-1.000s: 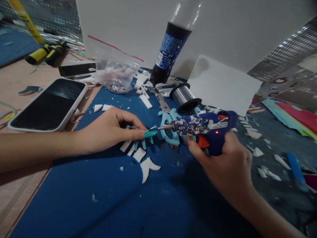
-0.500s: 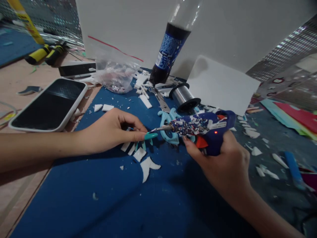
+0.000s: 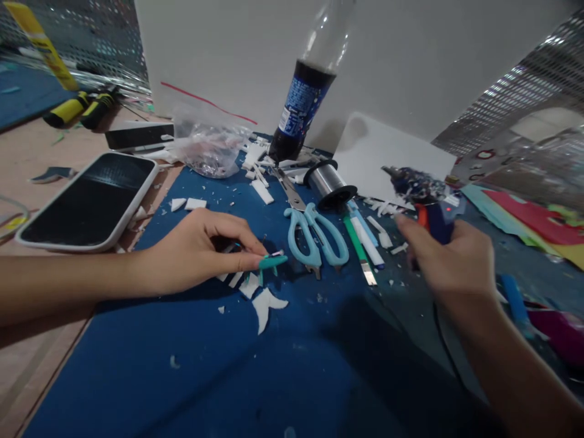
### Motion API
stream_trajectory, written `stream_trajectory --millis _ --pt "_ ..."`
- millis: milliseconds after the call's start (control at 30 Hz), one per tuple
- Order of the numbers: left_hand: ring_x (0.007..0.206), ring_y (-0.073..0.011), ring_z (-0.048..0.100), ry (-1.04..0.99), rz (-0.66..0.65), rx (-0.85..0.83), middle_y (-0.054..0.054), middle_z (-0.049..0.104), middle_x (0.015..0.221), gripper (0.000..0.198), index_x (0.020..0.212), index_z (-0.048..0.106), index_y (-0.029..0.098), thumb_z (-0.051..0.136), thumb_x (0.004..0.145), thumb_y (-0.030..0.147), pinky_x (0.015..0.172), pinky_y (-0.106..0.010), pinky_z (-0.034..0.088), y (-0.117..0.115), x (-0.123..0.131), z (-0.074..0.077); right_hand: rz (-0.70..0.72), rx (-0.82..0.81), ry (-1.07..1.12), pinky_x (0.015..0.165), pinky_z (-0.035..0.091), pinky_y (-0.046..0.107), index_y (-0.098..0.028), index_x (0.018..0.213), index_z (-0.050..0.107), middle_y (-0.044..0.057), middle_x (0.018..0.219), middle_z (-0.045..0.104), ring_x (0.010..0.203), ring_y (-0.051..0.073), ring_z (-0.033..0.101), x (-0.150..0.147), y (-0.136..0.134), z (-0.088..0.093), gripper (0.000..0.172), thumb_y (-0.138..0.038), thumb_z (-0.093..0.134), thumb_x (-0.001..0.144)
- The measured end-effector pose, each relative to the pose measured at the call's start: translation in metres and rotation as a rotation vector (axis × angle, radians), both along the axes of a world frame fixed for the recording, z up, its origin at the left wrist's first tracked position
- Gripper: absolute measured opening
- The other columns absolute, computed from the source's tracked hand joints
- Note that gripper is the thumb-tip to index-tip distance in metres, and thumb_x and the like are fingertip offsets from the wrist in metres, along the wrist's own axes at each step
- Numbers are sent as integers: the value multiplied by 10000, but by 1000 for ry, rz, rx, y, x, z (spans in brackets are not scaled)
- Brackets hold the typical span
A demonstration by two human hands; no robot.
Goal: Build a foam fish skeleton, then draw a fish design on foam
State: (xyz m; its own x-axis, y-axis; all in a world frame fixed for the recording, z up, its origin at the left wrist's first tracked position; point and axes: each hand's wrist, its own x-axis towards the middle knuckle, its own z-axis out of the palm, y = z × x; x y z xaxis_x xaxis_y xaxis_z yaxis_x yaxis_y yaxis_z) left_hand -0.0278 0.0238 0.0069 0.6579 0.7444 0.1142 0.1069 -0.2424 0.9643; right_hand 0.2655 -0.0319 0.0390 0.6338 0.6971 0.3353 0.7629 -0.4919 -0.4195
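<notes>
Head view: left hand (image 3: 196,252) pinches teal piece (image 3: 272,261) on the counter (image 3: 182,365), at centre. Right hand (image 3: 449,261) grips glue gun (image 3: 422,191), held clear at 2 o'clock of the piece. Judged: gluing step; next dab calls for nozzle meeting piece. Count: one scissors (image 3: 314,234), one bottle (image 3: 296,109), one phone (image 3: 89,201), two screwdrivers (image 3: 82,109).

1 phone (image 3: 86,204), 1 btl (image 3: 298,103), 1 pr scissors (image 3: 314,234), 1 spool (image 3: 329,182), 1 glue gun (image 3: 424,194), 2 yellow screwdrivers (image 3: 68,111), 1 bag (image 3: 207,149)
</notes>
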Motion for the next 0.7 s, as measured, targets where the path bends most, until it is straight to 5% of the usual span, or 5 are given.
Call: stream_trajectory --millis 167,333,433,567,700 --pt "567 -89 578 12 45 -49 0 709 693 37 725 743 212 723 735 242 487 -158 433 2 1 -1 -32 -293 -149 492 330 348 -296 489 301 -35 438 326 407 137 294 34 3 6 377 -436 562 722" --pt "627 -100 614 -62 45 -118 0 720 715 18 718 741 208 726 727 210 553 -174 479 2 0 0 87 -337 -135 571 368 382 -287 401 273 30 444 419 468 199 441 41 0 -4 435 -401 544 722" --pt "663 -97 623 -147 18 -147 10 722 725 64 701 742 222 735 710 160 601 -184 496 1 -2 0 75 -298 -151 687 395 494 -279 412 299 168 556 561 689 353 593 38 0 -3 418 -398 615 660" --pt "680 -114 626 -273 -23 -176 3 711 701 89 697 746 225 750 694 136 645 -238 520 3 -2 -5 110 -102 -166 906 264 659 -147 600 545 367 954 602 1109 501 488 16 -6 7 287 -410 648 653" --pt "661 -110 600 -368 -57 -173 1 690 687 93 686 745 230 770 682 141 669 -271 515 6 -1 -9 377 -3 81 802 509 430 -179 969 684 123 987 699 916 244 658 -36 -18 8 409 -515 507 817"
